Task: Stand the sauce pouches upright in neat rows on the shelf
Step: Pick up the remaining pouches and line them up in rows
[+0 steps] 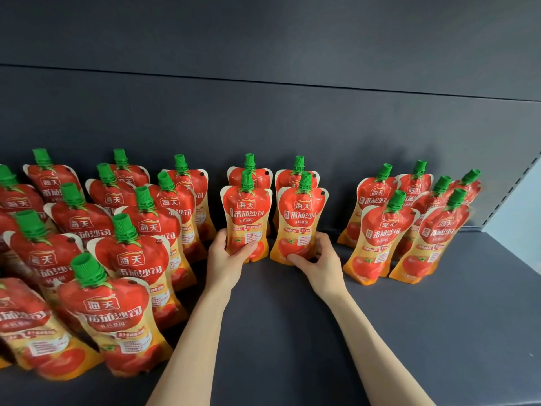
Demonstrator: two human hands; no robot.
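Red and orange tomato sauce pouches with green caps stand on a dark grey shelf (287,323). My left hand (227,257) grips the lower part of one upright pouch (246,218) in the middle. My right hand (317,260) grips the base of a second upright pouch (301,221) right beside it. Behind each held pouch stands another pouch (250,174) (295,175), mostly hidden.
Several upright pouches (117,259) fill the shelf's left side in rows reaching the front. Another group (409,227) stands at the right, near the perforated shelf upright (509,194). The dark back panel (263,112) rises behind everything.
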